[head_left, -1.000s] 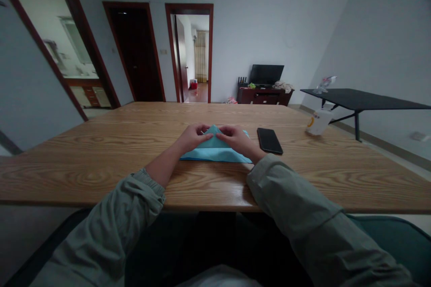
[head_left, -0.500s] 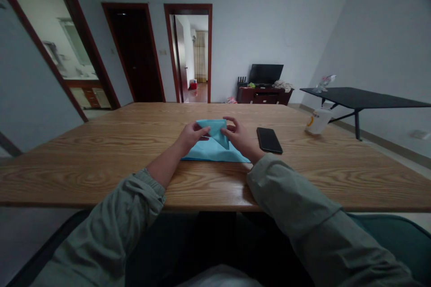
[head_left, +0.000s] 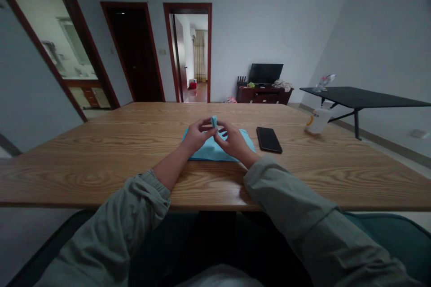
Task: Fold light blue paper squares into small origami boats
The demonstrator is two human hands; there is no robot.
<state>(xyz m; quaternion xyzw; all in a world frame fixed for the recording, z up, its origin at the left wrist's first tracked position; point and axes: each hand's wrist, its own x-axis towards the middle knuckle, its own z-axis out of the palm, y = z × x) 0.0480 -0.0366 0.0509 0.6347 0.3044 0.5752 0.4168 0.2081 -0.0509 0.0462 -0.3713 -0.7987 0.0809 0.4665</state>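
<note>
A light blue folded cloth point(head_left: 215, 151) lies on the wooden table in front of me, and a narrow corner of it point(head_left: 214, 121) stands up between my hands. My left hand point(head_left: 198, 135) and my right hand point(head_left: 232, 140) meet at that corner, their fingertips pinching it from both sides. The fingers hide most of the raised part. Just right of my right hand lies a black smartphone point(head_left: 269, 140), face up and not touching the hand.
The oak-grain table point(head_left: 134, 152) runs wide on both sides. A white cup point(head_left: 318, 120) lies at its right side, near a black low table point(head_left: 363, 97). A dark cabinet with a monitor point(head_left: 264, 85) and doorways stand beyond.
The wide triangular flap has been gathered into a narrow upright corner. My hands have moved closer together and now pinch it. The view has shifted very slightly.
</note>
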